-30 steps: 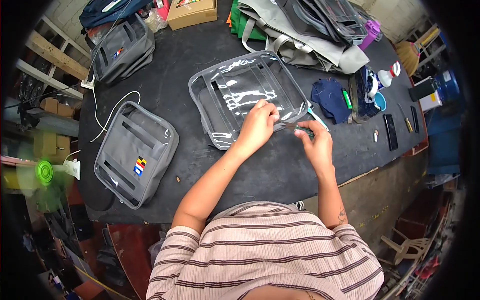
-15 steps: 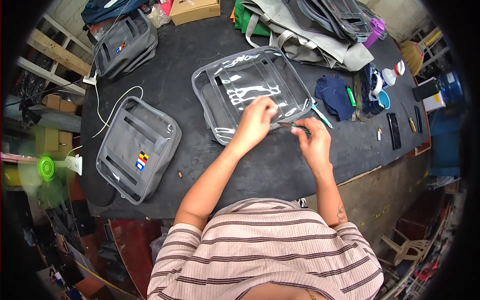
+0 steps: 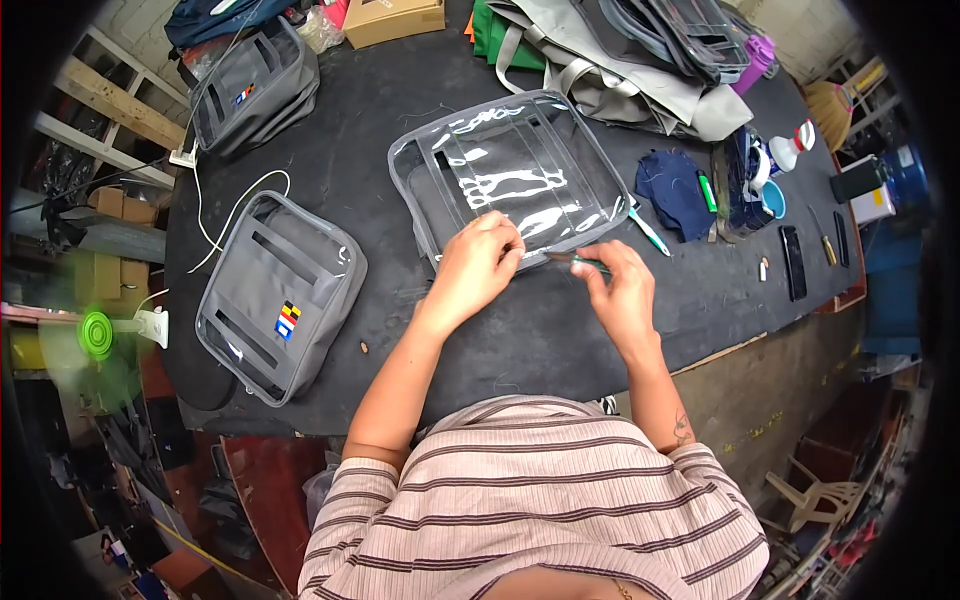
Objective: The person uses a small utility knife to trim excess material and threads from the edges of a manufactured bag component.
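A grey bag with a clear plastic front (image 3: 520, 180) lies flat on the table before me. At its near edge my left hand (image 3: 478, 262) has its fingers pinched together. Whatever is between those fingertips is too small to make out. My right hand (image 3: 622, 285) is closed around small thread snips (image 3: 590, 264) with a green handle, their dark blades pointing left at the bag's near rim. To the left lies a second grey bag (image 3: 285, 300) with dark slots and a colourful flag patch.
Another patched bag (image 3: 255, 90) lies at the far left by a white cable (image 3: 203, 225). Grey bags (image 3: 640, 85) are heaped at the back right. A dark blue cloth (image 3: 672, 195), a green marker (image 3: 707, 190), a teal-and-white tool (image 3: 650, 232) and a phone (image 3: 793, 262) lie rightward.
My left hand has come down and left, to the bag's near edge. The snips in my right hand have shifted only slightly.
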{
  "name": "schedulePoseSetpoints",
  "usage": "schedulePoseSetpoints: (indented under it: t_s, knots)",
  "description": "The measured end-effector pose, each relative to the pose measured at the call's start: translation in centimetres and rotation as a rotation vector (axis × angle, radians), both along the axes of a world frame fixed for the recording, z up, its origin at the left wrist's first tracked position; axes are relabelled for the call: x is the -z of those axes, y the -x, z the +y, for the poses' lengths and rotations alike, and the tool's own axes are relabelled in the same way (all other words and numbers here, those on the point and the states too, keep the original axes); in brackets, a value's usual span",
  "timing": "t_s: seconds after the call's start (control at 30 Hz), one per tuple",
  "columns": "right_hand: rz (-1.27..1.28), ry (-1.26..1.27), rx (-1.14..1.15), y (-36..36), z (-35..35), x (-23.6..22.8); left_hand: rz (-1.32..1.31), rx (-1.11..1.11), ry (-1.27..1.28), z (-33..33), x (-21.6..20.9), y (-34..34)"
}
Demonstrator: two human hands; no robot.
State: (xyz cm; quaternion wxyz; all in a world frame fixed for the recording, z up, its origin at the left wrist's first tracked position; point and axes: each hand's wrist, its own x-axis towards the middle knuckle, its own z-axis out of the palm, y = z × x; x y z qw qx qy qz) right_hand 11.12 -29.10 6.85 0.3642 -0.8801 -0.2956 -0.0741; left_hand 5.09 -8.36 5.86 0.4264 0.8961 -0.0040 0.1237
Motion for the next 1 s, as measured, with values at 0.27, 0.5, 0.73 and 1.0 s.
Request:
schedulePoseSetpoints:
  t_s: [0.27, 0.5, 0.73, 1.0]
  knots:
    - [-0.073, 0.022, 0.078, -0.5, -0.7, 0.6, -0.071, 0.066, -0.459, -3.0, 0.4, -2.3]
    - [-0.024, 0.017, 0.052, 0.4, -0.5, 1.2, -0.212, -0.103, -0.230, -3.1, 3.1, -1.6]
    - [-0.048, 0.030, 0.046, 0.3, -0.4, 0.9, -0.176, -0.070, -0.028, -1.9, 2.0, -1.6]
    - [-0.081, 0.052, 0.049, 0.4, -0.6, 1.3, -0.287, -0.075, -0.613, -4.8, 3.3, -2.1]
